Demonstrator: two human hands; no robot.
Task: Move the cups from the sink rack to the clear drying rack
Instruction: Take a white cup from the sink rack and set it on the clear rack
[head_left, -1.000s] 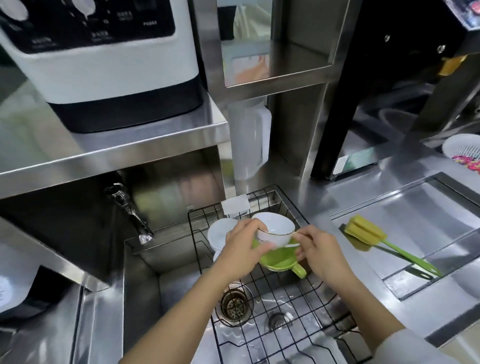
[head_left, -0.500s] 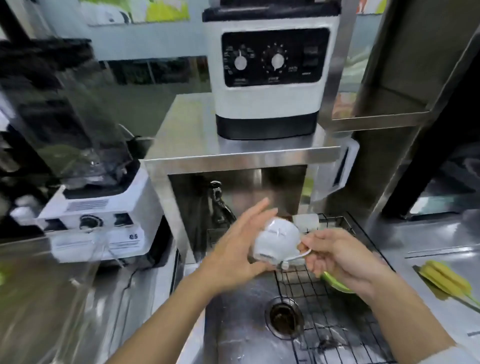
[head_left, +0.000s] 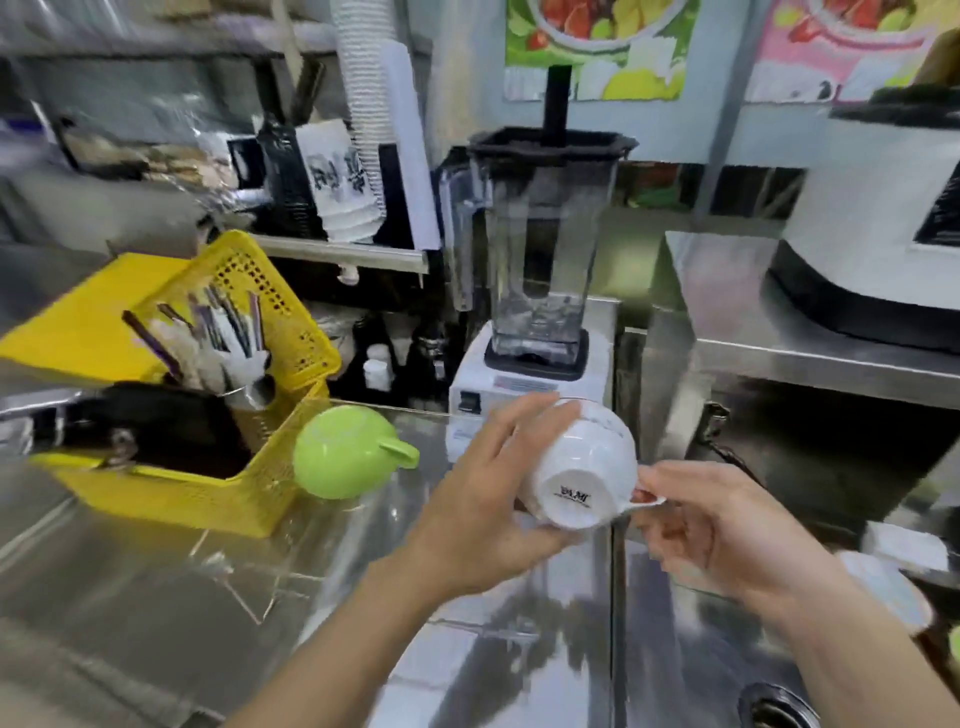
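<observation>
Both hands hold a white cup (head_left: 579, 467) in the air above the steel bench (head_left: 156, 597), its base turned toward the camera. The left hand (head_left: 485, 512) is wrapped around the cup's side, and the right hand (head_left: 711, 525) pinches its handle. A green cup (head_left: 345, 452) lies upside down just beside a yellow basket (head_left: 249, 499), in front of a blender (head_left: 535, 270).

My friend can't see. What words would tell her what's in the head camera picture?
Two bare hands hold a white cup turned so its base faces the camera: the left hand cradles its side, the right hand holds its handle. Beside them a green cup rests upside down on a clear surface by a yellow basket, with a blender behind.
</observation>
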